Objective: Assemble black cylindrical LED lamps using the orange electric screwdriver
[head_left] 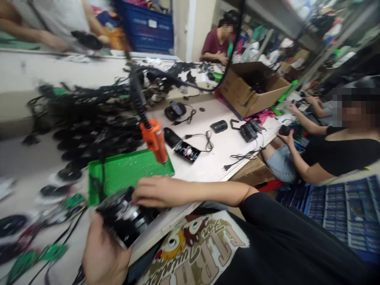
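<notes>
My left hand [101, 253] cups a black, rounded device [127, 219] from below at the table's near edge. My right hand [154, 192] reaches in from the right, and its fingers are curled over the top of the same device. The motion blur hides the device's details. An orange powered screwdriver [156, 140] hangs on a coiled black cable just above my right hand, its tip over a green tray [130, 172].
A big heap of black corded parts [89, 122] covers the table's left. Green circuit boards [53, 251] and loose black parts lie near me. Opened black units [187, 152] and a cardboard box [249, 95] sit farther along. Seated people [326, 150] work at right and at the far end.
</notes>
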A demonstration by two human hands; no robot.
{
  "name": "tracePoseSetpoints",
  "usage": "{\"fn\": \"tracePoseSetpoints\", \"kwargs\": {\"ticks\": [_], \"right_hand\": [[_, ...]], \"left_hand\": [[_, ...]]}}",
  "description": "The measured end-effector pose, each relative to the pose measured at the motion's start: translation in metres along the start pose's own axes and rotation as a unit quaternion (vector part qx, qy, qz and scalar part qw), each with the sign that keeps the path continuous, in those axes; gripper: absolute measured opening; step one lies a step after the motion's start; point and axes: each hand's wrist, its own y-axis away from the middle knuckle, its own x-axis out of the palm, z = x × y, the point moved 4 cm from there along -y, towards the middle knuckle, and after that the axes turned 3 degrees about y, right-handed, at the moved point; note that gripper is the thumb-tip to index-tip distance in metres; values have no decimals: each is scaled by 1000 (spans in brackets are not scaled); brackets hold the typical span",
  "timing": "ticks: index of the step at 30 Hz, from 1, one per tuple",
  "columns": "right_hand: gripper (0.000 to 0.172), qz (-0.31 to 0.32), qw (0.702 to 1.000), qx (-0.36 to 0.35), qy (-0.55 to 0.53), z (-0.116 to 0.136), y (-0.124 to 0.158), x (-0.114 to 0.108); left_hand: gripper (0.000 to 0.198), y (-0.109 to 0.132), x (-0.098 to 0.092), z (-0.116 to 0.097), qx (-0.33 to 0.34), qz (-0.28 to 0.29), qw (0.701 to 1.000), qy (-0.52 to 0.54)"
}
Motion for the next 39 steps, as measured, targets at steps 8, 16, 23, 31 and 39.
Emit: {"fn": "tracePoseSetpoints", "kwargs": {"ticks": [8, 16, 23, 31, 39], "right_hand": [[7, -52, 993, -13, -107, -8, -13, -22], [9, 34, 994, -34, -100, 3, -38, -18], [11, 73, 991, -36, -103, 8, -51, -11], [11, 84, 991, -22, -104, 9, -57, -6], [10, 87, 990, -15, -108, 1, -63, -1]], "left_hand": [[38, -7, 5, 0, 25, 83, 963, 257], [37, -7, -10, 5, -17, 145, 951, 274], [42, -11, -17, 5, -31, 125, 952, 278], [38, -16, -20, 6, -20, 108, 950, 292], [38, -24, -26, 8, -11, 57, 967, 248]]}}
